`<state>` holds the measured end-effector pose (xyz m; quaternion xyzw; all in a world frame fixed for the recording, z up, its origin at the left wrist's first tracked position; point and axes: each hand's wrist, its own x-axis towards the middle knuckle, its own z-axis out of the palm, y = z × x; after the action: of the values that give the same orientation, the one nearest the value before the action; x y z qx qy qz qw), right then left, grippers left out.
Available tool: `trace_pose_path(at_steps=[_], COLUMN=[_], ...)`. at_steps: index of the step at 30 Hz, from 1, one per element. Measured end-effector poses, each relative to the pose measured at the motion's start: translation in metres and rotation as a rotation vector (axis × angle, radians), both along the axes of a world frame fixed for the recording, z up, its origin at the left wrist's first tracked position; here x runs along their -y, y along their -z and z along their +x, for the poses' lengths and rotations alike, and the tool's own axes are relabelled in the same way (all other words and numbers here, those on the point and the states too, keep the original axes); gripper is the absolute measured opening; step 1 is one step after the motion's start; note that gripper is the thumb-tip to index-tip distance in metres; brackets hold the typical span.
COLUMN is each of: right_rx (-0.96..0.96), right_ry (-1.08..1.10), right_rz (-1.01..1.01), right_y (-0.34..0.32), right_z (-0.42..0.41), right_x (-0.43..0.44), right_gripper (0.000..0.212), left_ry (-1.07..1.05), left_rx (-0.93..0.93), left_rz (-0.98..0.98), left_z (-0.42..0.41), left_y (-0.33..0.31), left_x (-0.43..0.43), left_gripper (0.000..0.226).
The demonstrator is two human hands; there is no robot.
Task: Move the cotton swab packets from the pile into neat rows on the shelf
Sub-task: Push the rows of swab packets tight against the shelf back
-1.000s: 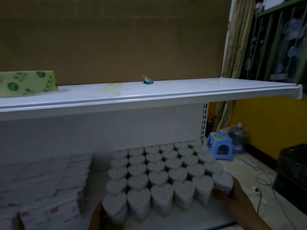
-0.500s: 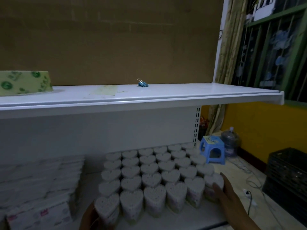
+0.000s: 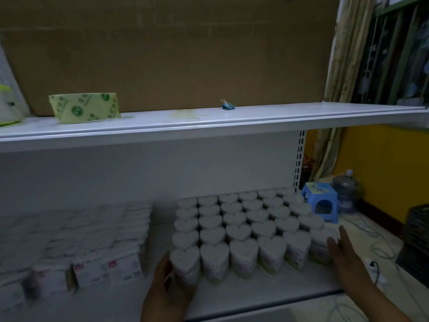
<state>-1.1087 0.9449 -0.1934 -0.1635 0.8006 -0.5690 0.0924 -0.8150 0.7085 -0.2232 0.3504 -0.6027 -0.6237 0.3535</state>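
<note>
Heart-shaped cotton swab packets (image 3: 243, 224) stand in several neat rows on the lower white shelf (image 3: 232, 296). My left hand (image 3: 167, 291) cups the front-left packet (image 3: 185, 263), with fingers and thumb curled round its side and base. Over at the right end of the front row, my right hand (image 3: 348, 259) lies flat with straight fingers against the end packet (image 3: 322, 242). No loose pile of packets is in view.
Flat white packs (image 3: 97, 242) are stacked on the same shelf to the left. The upper shelf (image 3: 278, 117) holds a tape roll (image 3: 84, 108) and a blue binder clip (image 3: 227, 105). A blue stool (image 3: 321, 201), a water jug (image 3: 347, 191) and cables lie on the floor at right.
The camera has swung left and tipped down a little, so more of both hands shows. They stay at the two ends of the front row.
</note>
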Motion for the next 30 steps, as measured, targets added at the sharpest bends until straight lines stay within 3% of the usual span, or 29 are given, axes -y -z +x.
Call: trace_pose_path(at_steps=[1,2,3,5,7,9,16,18,22,25,28,30], right_rx=[-0.019,-0.021,-0.026,-0.018,-0.015,0.004,-0.22,-0.341,-0.595,-0.806,-0.835,-0.854], right_ry=[-0.025,-0.048,-0.039,-0.033,-0.019,0.019,0.22,0.144,-0.095,-0.327,-0.598,-0.571], right_rz=[0.02,0.027,0.053,0.072,0.073,0.027,-0.115,-0.2,-0.182,-0.023,0.319,0.468], right_y=[-0.002,-0.004,-0.004,-0.004,-0.003,-0.003,-0.02,-0.041,-0.071,-0.058,-0.033,-0.014], right_z=[0.003,0.005,0.006,0.007,0.008,0.008,0.042,0.081,0.185,0.249,0.291,0.301], right_x=[0.0,0.001,0.001,0.0,-0.001,-0.001,0.004,0.02,0.076,0.132,0.18,0.202], right_gripper=[0.079,0.082,0.084,0.085,0.086,0.077,0.054,0.056,0.043,0.034,0.055,0.06], left_ry=[0.039,0.038,-0.032,-0.065,-0.107,-0.123,0.018,0.055,0.165,0.193,0.233,0.323], left_rx=[-0.036,-0.036,0.036,0.089,0.118,0.101,0.221,0.279,0.423,0.499,0.559,0.607], left_rz=[0.098,0.067,-0.1,-0.19,-0.189,-0.226,-0.307,-0.367,-0.496,-0.654,-0.938,-1.021], left_z=[-0.007,-0.01,-0.011,-0.007,-0.012,-0.004,0.048,0.069,0.114,0.164,0.211,0.238], left_y=[0.002,-0.003,0.005,-0.001,0.003,-0.004,-0.006,-0.011,-0.027,-0.036,-0.049,-0.061], left_x=[-0.001,-0.003,0.0,-0.011,-0.012,-0.019,-0.01,-0.003,0.016,0.029,0.047,0.059], left_gripper=[0.051,0.029,0.021,0.023,0.067,0.08,0.058,0.045,0.026,0.03,0.044,0.047])
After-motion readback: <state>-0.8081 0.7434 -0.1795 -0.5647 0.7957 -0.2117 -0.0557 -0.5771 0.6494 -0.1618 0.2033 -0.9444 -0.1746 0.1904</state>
